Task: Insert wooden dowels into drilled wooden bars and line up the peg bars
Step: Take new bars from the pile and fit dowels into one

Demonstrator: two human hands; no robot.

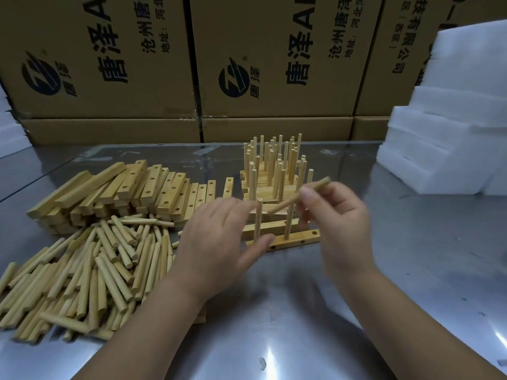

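A drilled wooden bar (299,239) lies on the metal table in front of me with two dowels standing in it. My left hand (219,239) pinches the left upright dowel (258,218) near its top, thumb resting by the bar's left end. My right hand (340,215) holds a loose dowel (299,196), tilted, above the bar. Behind stands a block of finished peg bars (274,171) with several upright dowels. A heap of loose dowels (96,270) lies at the left, with a pile of empty drilled bars (131,190) behind it.
Printed cardboard boxes (247,64) wall off the back of the table. White foam slabs (450,119) are stacked at the right, and more foam shows at the far left edge. The shiny table (301,325) stretches bare toward me.
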